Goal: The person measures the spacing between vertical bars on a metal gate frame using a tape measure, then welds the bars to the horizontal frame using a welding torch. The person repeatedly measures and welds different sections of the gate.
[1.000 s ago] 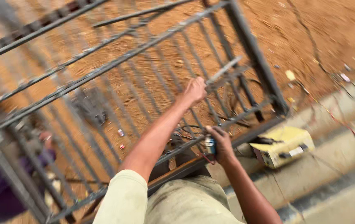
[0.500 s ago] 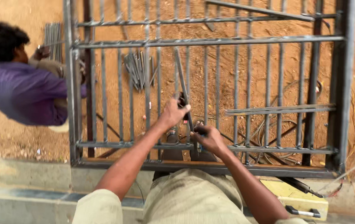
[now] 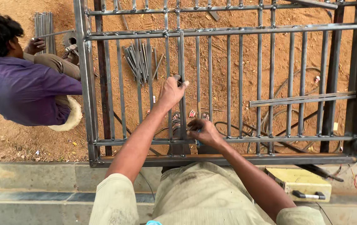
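Gripping an upright bar [image 3: 182, 83] of the steel gate frame [image 3: 84, 104] with left hand [image 3: 171, 92] fingers clenched, while right hand [image 3: 203, 132] is pinching something small and hidden just below, so I'm guessing a slip could shift the bar off line.

The metal gate frame [image 3: 224, 158] runs out of view at the top edge, so its upper bars are cut off. Near its lower rail, the right hand [image 3: 203, 132] closes over something small; what the grip holds cannot be told, only a hint of blue under the fingers. The left hand [image 3: 171, 92] wraps one vertical bar [image 3: 182, 58], covering the bar's stretch beneath the palm. Left of the frame, a crouching person [image 3: 20, 87] is cropped by the picture's left edge. Below the frame's right corner, the yellow box [image 3: 299, 183] is partly covered by the right forearm. Cables [image 3: 270, 116] behind the bars are broken up by them.
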